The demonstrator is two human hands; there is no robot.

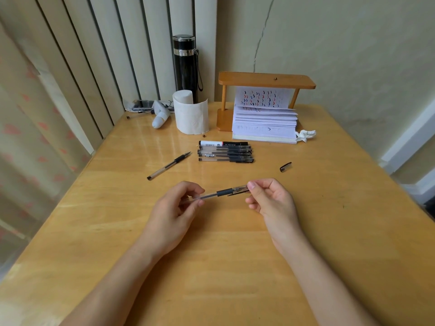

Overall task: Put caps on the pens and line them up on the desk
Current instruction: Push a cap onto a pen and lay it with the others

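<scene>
My left hand [181,205] grips the clear barrel of a black gel pen [220,193] held level above the wooden desk [211,267]. My right hand [270,198] pinches a cap [240,190] that sits over the pen's tip end. Behind them, several capped pens [226,152] lie side by side in a row. An uncapped pen [169,165] lies slanted to the left of the row. A loose black cap [285,167] rests on the desk to the right.
At the back stand a black flask [186,67], a paper roll [191,114], a wooden stand [266,80] over a stack of paper sheets [264,123], and a crumpled tissue [305,135]. Small clutter [150,108] lies at the back left corner.
</scene>
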